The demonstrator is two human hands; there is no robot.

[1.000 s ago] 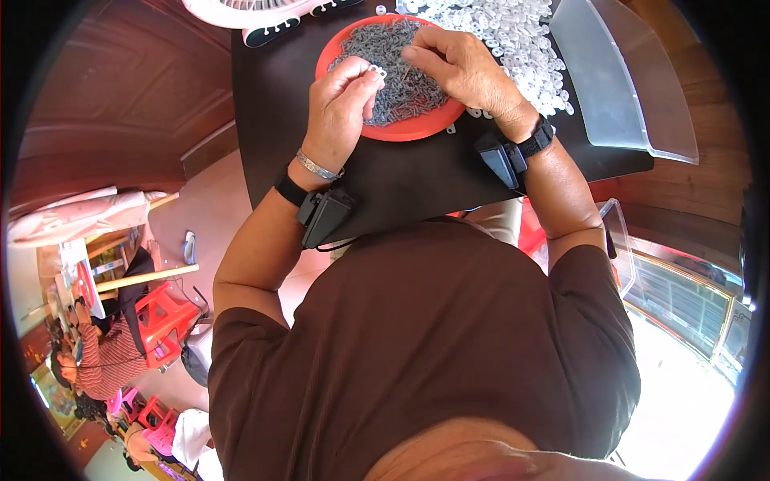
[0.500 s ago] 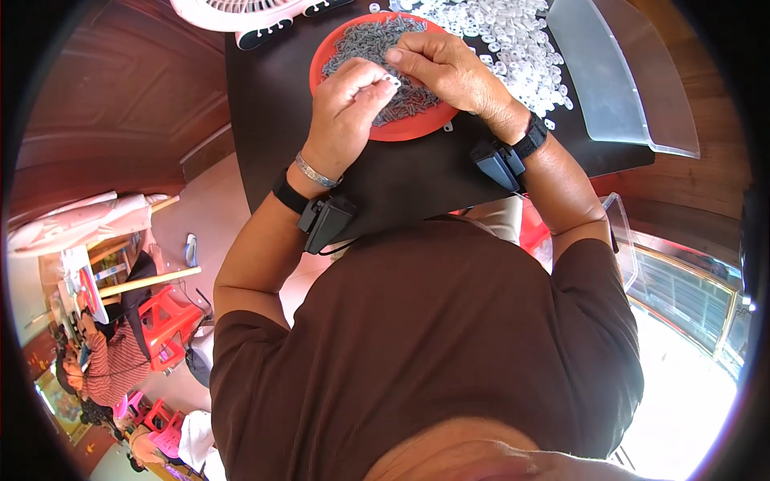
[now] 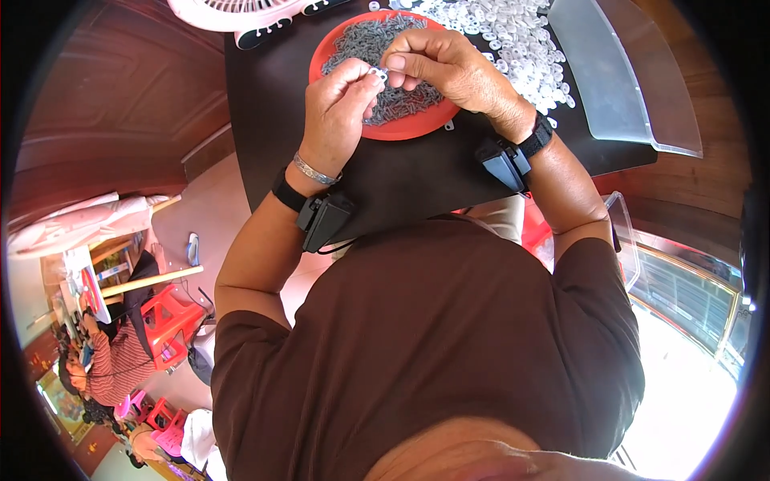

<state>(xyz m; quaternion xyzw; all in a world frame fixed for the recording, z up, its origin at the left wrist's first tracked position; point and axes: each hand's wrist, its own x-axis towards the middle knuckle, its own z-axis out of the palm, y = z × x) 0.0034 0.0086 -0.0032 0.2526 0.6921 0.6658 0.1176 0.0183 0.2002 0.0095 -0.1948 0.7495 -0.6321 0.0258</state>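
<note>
Over a round red-orange tray [image 3: 411, 128] filled with small grey screw-like pieces [image 3: 399, 107], my two hands meet. Between thumb and forefinger, my left hand [image 3: 337, 104] pinches a small white plastic piece with holes [image 3: 378, 76]. My right hand [image 3: 449, 72] is closed in a pinch right beside that piece, its fingertips almost touching it. Whatever the right fingers hold is too small or hidden to make out. Loose white plastic pieces [image 3: 525, 60] like the held one lie heaped to the right of the tray.
A clear plastic bin [image 3: 605, 80] lies at the right of the dark table [image 3: 401, 180]. At the far left stands a pink fan [image 3: 241, 14]. Beyond the table on the left, a person in a striped top [image 3: 120, 361] sits near red stools [image 3: 170, 321].
My left hand has moved slightly left, and the white piece has turned so its holes show. My right fingertips have come closer to the piece and lower.
</note>
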